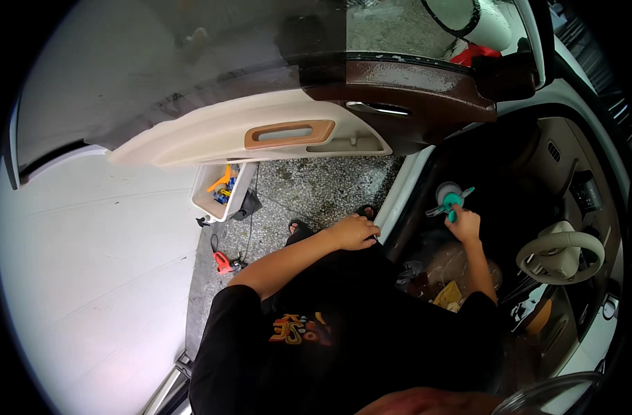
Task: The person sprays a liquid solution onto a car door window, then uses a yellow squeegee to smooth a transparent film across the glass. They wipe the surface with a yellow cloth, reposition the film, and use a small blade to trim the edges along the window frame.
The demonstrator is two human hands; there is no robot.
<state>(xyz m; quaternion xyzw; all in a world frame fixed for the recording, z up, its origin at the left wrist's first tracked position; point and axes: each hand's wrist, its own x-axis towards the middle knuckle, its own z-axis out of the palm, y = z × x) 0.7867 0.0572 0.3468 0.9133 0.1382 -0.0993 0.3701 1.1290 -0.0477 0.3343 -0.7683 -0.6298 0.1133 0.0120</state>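
Inside the car's dark interior, my right hand (467, 225) is closed around the teal handle of a small tool (449, 198). The tool has a rounded grey part and a teal tip that sticks out to the right; its exact kind is too small to make out. Below that hand lies a clear plastic-wrapped seat area (454, 266) with a yellow cloth-like piece (447, 295) on it. My left hand (354, 232) rests near my knee, by the pale door sill (407, 190), with its fingers loosely laid out and nothing in them.
An open car door with a beige and brown panel (260, 131) spans the far side. Beneath it, a white bin (222, 194) of small tools stands on the speckled floor. A red corded power tool (224, 263) lies nearer. A beige steering wheel (563, 257) is at right.
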